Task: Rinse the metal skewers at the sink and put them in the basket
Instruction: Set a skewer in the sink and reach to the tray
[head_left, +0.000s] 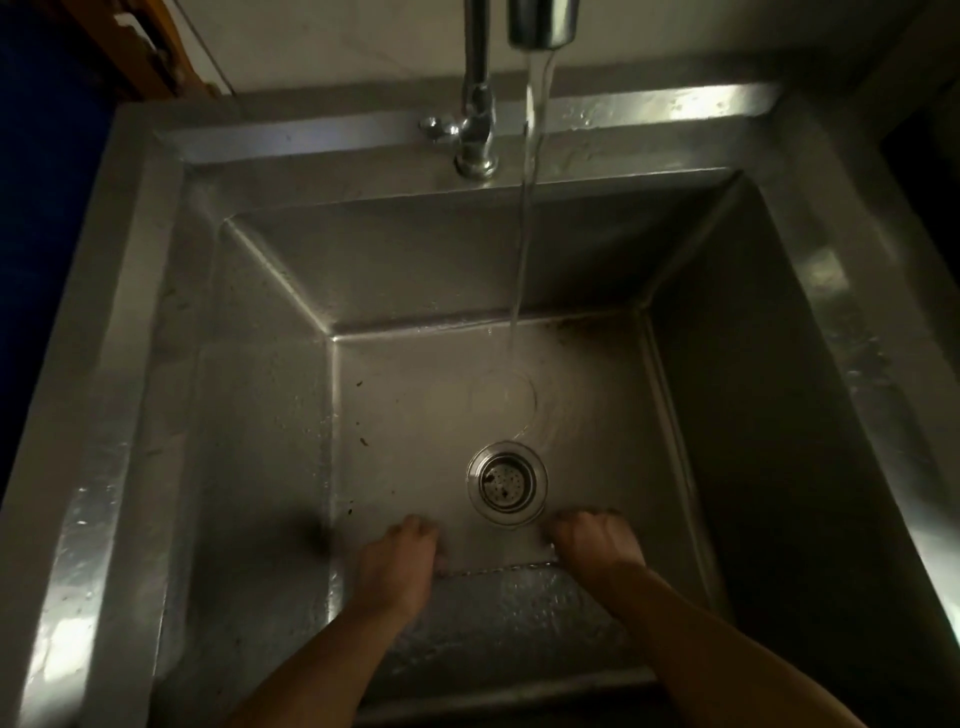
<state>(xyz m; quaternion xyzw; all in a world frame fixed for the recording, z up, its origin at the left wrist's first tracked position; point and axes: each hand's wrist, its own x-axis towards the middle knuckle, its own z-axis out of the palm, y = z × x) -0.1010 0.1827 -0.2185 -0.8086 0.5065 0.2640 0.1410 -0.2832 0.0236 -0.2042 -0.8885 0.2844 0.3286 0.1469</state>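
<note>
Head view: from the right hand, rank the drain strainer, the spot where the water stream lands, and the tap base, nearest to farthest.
From the right hand, low in the sink:
1. Drain strainer, just up and to its left on the sink floor.
2. Landing spot of the water stream, farther back, beyond the drain.
3. Tap base, on the back ledge of the sink, farthest.

- Faucet: chrome, upright on the back ledge; taken as landmark.
- Spout: just right of the faucet column, at the top edge.
- Water stream: fell from the spout, right of the faucet, landing in front of it on the basin floor.
- Drain strainer: round, well in front of the faucet.
- Dark specks: in front and left of the faucet.
- Wall: pale, behind the faucet.
</note>
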